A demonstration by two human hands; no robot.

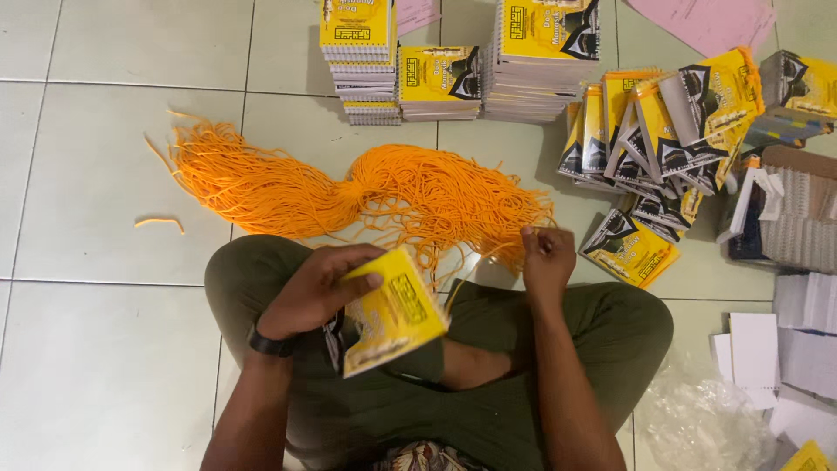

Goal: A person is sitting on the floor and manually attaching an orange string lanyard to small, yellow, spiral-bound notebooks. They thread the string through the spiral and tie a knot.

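Left hand grip round one yellow booklet, right hand grip pinching one strand of orange cord bundle, three booklet stacks beyond.

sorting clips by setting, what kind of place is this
Probably a small booklet binding or finishing workspace set up on a tiled floor: stacks of yellow spiral-bound booklets, a big bundle of orange cords, loose white paper stacks.
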